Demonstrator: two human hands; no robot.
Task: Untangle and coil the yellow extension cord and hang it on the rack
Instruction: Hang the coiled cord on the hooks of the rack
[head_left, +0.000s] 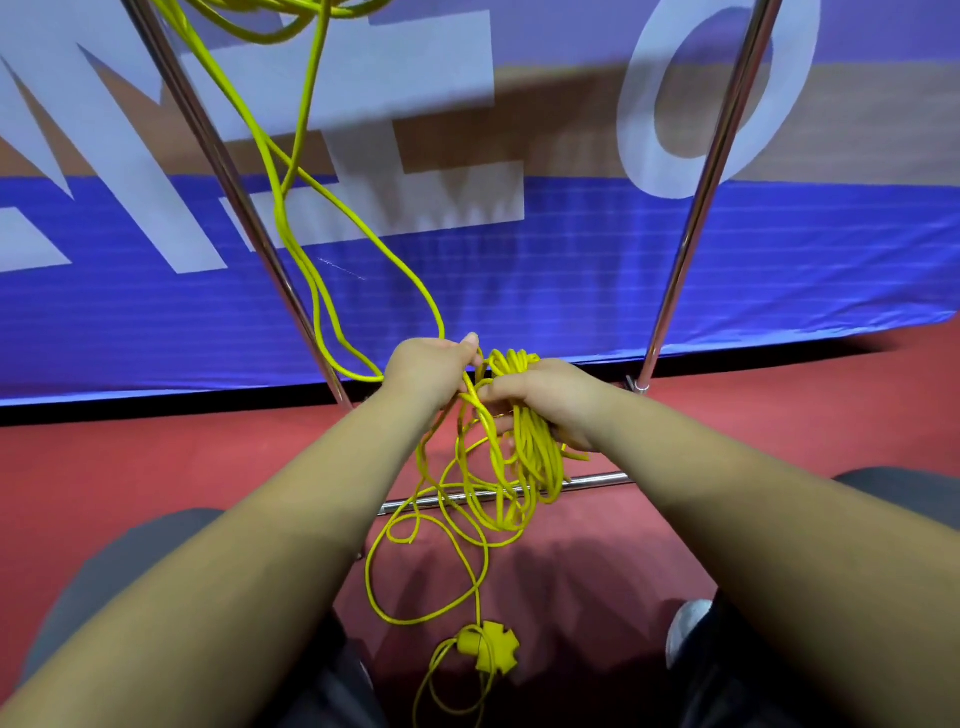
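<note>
The yellow extension cord (530, 457) hangs in a tangled bundle in front of me. My right hand (550, 402) grips the thick bunch of loops. My left hand (431, 364) pinches a strand just left of the bundle. From my left hand, strands rise up and left past the rack's left pole (228, 171) to more cord draped at the top of the view. Loose loops dangle below my hands. The yellow multi-outlet socket end (491, 647) lies low near the floor between my knees. The rack's right pole (711, 171) stands to the right.
The rack's low crossbar (597, 480) runs behind the dangling loops. A blue banner with large white letters (571, 291) stands behind the rack. The floor (156, 457) is red. My knees and a shoe (685, 631) are at the bottom.
</note>
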